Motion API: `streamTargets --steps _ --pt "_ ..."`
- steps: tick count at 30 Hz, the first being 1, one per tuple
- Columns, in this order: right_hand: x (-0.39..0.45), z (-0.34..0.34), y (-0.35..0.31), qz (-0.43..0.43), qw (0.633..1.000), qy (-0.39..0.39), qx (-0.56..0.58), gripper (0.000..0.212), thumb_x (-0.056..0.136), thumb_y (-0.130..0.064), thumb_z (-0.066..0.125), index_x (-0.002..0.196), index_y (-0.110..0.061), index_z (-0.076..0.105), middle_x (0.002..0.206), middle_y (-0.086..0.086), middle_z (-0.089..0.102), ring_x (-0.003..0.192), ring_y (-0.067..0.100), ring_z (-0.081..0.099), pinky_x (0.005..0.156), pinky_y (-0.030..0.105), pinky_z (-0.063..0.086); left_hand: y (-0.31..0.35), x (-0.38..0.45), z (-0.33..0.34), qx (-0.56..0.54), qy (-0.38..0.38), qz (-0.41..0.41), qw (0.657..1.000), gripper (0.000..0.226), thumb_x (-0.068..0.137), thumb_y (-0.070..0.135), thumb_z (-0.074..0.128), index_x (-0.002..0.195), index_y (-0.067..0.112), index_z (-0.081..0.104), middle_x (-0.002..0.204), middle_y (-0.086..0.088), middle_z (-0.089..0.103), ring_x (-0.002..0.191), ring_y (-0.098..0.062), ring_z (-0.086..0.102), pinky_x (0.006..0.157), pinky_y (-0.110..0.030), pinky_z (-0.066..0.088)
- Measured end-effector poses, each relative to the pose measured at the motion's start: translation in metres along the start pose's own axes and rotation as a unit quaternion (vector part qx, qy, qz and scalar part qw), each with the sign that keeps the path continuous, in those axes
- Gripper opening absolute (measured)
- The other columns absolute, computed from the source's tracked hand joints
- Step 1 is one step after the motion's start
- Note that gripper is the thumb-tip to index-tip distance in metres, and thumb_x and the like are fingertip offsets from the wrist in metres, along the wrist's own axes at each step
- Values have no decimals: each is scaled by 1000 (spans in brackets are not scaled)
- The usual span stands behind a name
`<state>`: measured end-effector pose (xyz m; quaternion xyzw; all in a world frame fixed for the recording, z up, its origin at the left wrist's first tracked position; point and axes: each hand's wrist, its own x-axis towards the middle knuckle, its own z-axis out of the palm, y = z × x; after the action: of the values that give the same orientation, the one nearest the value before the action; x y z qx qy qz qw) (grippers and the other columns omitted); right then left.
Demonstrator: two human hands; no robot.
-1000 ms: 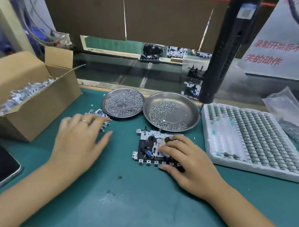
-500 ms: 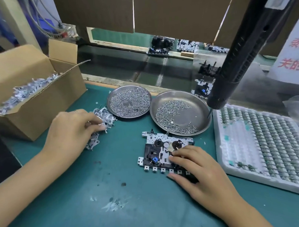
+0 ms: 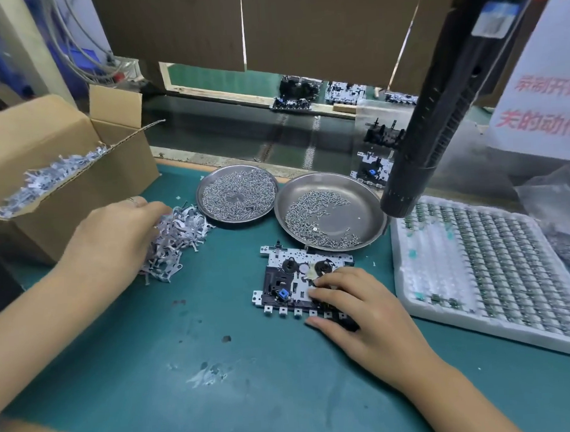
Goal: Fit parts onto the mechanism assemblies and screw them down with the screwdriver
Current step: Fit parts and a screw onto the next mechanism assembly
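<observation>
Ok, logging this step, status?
Left hand in bracket pile. Right hand steadies assembly. Screwdriver hangs untouched. Nothing blocking.

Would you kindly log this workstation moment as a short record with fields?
Left hand: reaching into the pile of metal parts; grip hidden
Right hand: fingers resting on the mechanism assembly
Screwdriver: hanging, unheld, above the right screw dish
Left screw dish: fuller
Cardboard box: open, holding parts
</observation>
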<state>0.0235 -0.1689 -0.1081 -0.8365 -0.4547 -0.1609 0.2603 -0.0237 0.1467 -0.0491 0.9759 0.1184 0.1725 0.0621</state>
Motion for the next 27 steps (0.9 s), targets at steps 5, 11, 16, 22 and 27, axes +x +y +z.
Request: streamTargets --steps 5,11,16,22,27 --pt "0 -2 -3 7 1000 -4 17 38 88 -41 62 112 -12 68 111 -1 64 105 18 56 90 36 47 12 -1 -10 -14 161 61 985 39 84 4 69 121 12 61 91 -6 72 84 -34 66 68 -49 54" --pt "3 -6 -17 44 979 107 170 46 91 -34 58 133 -17 49 128 -4 55 121 9 50 103 22 37 99 -32 22 -266 150 323 896 28 87 14 65 113 4 66 94 -2 72 85 -3 63 85 -20 50" --pt "9 -5 -21 130 926 198 296 41 83 -12 67 120 -27 55 103 -7 67 96 9 66 88 25 51 124 -33 44 -387 50 309 867 44 88 20 63 129 22 50 100 20 66 91 1 63 86 -20 50" --pt "14 -5 -16 197 894 200 349 19 79 -5 71 94 -16 73 88 -2 72 85 15 69 79 25 52 125 -37 52 -537 -15 180 824 31 75 16 73 103 26 63 96 18 70 75 4 68 72 -3 45" --pt "14 -4 -17 221 869 191 398 21 82 -3 69 100 -14 71 91 5 71 85 16 67 78 22 52 125 -36 52 -576 -38 125 807 25 71 18 72 93 26 65 85 17 72 69 0 69 67 -4 46"
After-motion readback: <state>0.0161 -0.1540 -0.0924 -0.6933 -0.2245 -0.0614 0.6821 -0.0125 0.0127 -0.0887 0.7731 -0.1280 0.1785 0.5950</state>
